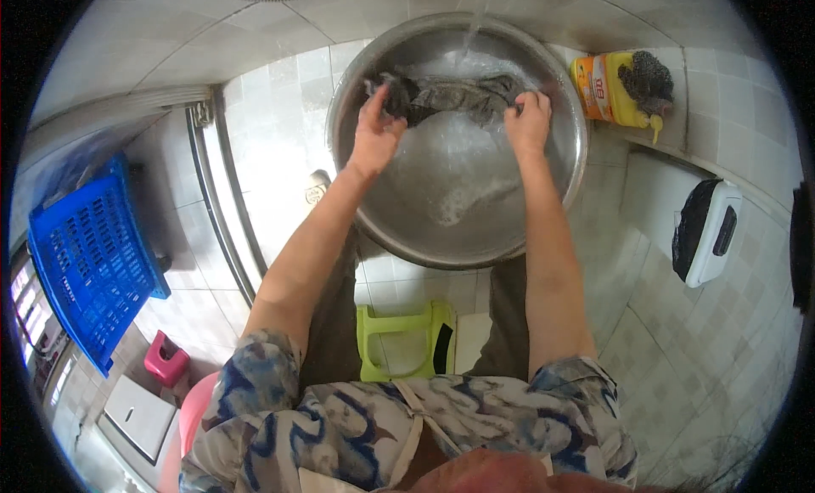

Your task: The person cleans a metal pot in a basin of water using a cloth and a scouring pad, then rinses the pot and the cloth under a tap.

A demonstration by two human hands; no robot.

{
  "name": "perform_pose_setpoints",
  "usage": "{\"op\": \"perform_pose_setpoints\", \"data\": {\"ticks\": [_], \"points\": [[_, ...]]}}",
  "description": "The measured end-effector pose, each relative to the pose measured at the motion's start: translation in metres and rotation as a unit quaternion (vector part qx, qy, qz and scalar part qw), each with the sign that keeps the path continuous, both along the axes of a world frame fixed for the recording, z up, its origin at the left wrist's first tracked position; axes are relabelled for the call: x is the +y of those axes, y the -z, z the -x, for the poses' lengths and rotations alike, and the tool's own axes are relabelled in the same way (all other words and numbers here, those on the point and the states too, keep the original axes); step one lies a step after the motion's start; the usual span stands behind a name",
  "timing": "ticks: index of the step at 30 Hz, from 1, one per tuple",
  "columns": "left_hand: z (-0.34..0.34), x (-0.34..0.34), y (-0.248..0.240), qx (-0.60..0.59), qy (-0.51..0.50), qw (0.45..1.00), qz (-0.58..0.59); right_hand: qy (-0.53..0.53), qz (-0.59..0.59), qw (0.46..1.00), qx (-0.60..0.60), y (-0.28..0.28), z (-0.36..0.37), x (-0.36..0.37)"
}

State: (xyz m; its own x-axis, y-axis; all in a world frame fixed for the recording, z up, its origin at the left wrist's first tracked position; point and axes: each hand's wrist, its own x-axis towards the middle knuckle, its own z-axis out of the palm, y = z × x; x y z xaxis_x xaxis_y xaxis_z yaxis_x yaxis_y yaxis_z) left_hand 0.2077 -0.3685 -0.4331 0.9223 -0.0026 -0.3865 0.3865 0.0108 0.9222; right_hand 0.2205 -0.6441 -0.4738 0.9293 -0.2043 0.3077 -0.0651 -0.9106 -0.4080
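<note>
A wide metal basin [386, 208] holds cloudy, sudsy water. A wet dark grey cloth [463, 98] stretches across its far part, bunched and darker at the left end. At that end is my left hand [376, 140], its thumb and fingers spread apart against the fabric. My right hand [531, 123], at the basin's right inner side, has its fingers closed on the cloth's other end. Some fingertips are hidden by the cloth. A thin stream of water [471, 39] falls into the basin behind the cloth.
Right of the basin lie a yellow jug [624, 90] and a dark mesh scrubber [649, 78]. A white bin with a black liner [713, 232] stands farther right. A green stool [399, 323] is between my legs. At left are a blue basket [93, 255] and pink stool [166, 360].
</note>
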Motion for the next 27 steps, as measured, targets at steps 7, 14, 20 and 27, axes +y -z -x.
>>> {"op": "perform_pose_setpoints", "data": {"ticks": [7,14,20,27], "points": [[0.011,0.015,0.037,0.031,0.152,0.960,-0.234,-0.196,0.216,0.949,0.120,0.020,0.026,0.054],[0.015,0.024,0.032,-0.021,0.165,0.944,-0.286,-0.273,-0.077,0.890,0.358,-0.024,0.003,0.082],[0.011,0.020,0.031,-0.012,0.186,0.934,-0.304,-0.015,0.017,0.958,0.287,-0.018,-0.040,0.028],[0.020,0.018,0.025,-0.048,0.190,0.928,-0.318,-0.190,-0.049,0.894,0.403,-0.022,-0.002,0.088]]}}
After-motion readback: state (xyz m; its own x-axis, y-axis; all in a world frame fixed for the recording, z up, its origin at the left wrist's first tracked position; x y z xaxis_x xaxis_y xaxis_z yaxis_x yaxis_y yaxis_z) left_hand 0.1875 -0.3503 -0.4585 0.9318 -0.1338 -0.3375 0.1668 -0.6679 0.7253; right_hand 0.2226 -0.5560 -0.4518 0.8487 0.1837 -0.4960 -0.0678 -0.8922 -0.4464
